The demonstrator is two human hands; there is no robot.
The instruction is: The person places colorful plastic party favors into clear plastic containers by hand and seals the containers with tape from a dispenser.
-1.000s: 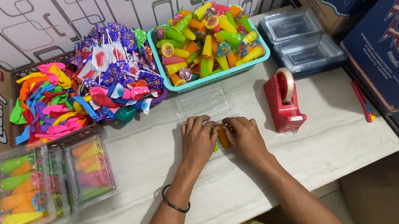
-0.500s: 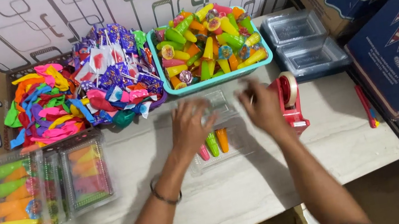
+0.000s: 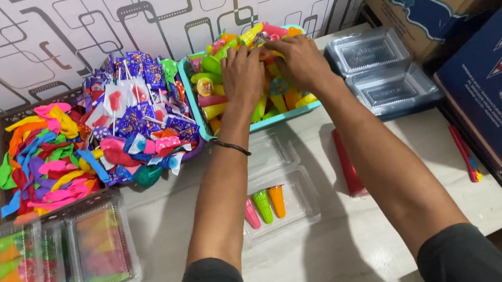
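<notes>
Both the left hand (image 3: 244,71) and right hand (image 3: 296,58) dig into the basket (image 3: 199,112) of cone candies (image 3: 206,67), fingers curled, grip apparently unclear, while the open tray (image 3: 300,211) holding three awaits more.

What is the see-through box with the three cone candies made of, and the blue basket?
The open box looks like thin, clear, glossy plastic: the table shows through and its edges glint. The basket under both hands looks like stiff teal plastic with a smooth, matte rim.

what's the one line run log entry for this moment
left hand: in teal basket of cone toys | right hand: same basket | grip: cannot tell | clear tray: open, three cones | table
</notes>
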